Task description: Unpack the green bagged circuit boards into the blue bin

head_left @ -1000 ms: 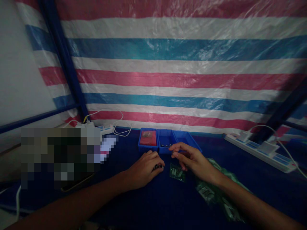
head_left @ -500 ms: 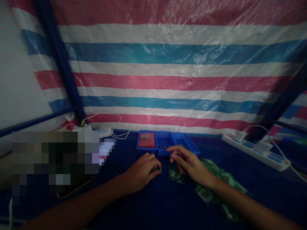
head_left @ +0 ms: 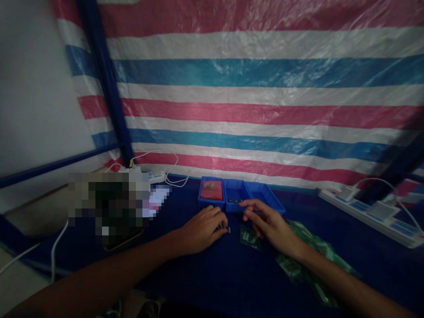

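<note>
My left hand (head_left: 202,229) rests on the dark blue table with its fingers curled over a small dark metal part (head_left: 222,229). My right hand (head_left: 266,223) hovers just right of it, thumb and forefinger pinched on something too small to name. Below that hand lies a small green circuit board (head_left: 249,236). Three blue bins stand in a row just behind the hands: the left bin (head_left: 211,191) holds a red packet, the middle bin (head_left: 234,195) holds a few small dark parts, and the right bin (head_left: 265,197) looks bare.
Green bags with more boards (head_left: 311,256) lie under my right forearm. A white power strip (head_left: 374,216) with plugs sits far right, another power strip (head_left: 155,177) with white cables at back left. A striped tarp hangs behind. A blurred area covers the left of the table.
The camera view has shifted, so everything sits further right in the picture. Both hands keep their places and grips beside the bins.
</note>
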The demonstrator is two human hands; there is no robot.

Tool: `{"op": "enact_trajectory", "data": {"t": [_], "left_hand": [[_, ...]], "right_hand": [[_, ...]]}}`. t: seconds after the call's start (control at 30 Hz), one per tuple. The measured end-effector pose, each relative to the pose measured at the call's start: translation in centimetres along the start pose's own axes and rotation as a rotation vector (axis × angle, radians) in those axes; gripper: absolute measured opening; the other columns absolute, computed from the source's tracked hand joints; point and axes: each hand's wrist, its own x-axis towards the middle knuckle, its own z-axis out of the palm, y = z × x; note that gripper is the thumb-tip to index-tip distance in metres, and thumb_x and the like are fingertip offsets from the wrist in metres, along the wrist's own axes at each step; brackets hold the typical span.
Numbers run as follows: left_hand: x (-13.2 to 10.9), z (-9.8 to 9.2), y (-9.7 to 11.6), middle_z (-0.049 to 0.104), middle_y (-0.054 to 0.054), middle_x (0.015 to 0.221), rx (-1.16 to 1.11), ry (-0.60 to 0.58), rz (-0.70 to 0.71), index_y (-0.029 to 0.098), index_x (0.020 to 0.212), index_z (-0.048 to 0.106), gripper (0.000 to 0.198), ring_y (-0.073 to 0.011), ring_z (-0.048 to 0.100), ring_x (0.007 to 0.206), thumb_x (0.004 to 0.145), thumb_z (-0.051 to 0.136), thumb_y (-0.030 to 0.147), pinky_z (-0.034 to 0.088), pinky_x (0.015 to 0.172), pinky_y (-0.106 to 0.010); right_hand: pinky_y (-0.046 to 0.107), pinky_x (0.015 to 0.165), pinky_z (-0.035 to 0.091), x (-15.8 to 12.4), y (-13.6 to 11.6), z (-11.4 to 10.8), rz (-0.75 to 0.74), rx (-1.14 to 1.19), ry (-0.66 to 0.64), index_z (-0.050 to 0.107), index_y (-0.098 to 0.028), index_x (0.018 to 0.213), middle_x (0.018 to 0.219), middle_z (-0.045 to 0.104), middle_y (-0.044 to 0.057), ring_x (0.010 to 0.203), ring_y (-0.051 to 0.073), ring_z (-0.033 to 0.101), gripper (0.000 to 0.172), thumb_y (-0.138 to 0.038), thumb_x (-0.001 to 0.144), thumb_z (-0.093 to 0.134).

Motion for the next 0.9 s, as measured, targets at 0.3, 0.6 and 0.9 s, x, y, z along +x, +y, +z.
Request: {"op": "enact_trajectory", "data": {"t": [0.3, 0.6, 0.9], "left_hand": [[-0.1, -0.4, 0.5, 0.062, -0.004, 0.107, 0.059, 0.011, 0.000, 0.022, 0.110, 0.060, 0.012, -0.0230, 0.056, 0.105, 0.102, 0.060, 0.031, 0.046, 0.094, -0.036], [-0.2, -0.6, 1.2, 0.060, -0.004, 0.103, 0.158, 0.002, -0.059, 0.022, 0.105, 0.057, 0.022, -0.0240, 0.056, 0.099, 0.084, 0.058, 0.017, 0.044, 0.089, -0.038], [0.0, -0.5, 1.0, 0.061, -0.002, 0.102, 0.118, -0.021, -0.071, 0.023, 0.106, 0.057, 0.022, -0.0222, 0.056, 0.097, 0.086, 0.054, 0.013, 0.043, 0.089, -0.036]], "right_hand": [[0.024, 0.047, 0.038, -0.1, -0.1, -0.1, -0.018, 0.010, 0.004, 0.059, -0.025, 0.128, 0.097, 0.065, 0.002, 0.053, 0.009, 0.050, 0.034, -0.049, 0.104, 0.056], [0.022, 0.045, 0.039, -0.2, -0.2, 0.0, -0.024, 0.032, 0.052, 0.064, -0.026, 0.125, 0.101, 0.058, 0.001, 0.054, 0.006, 0.050, 0.034, -0.047, 0.098, 0.067], [0.023, 0.044, 0.039, -0.1, -0.6, -0.5, -0.030, 0.089, 0.072, 0.068, -0.027, 0.124, 0.090, 0.063, 0.001, 0.050, 0.007, 0.051, 0.031, -0.048, 0.102, 0.060]]}}
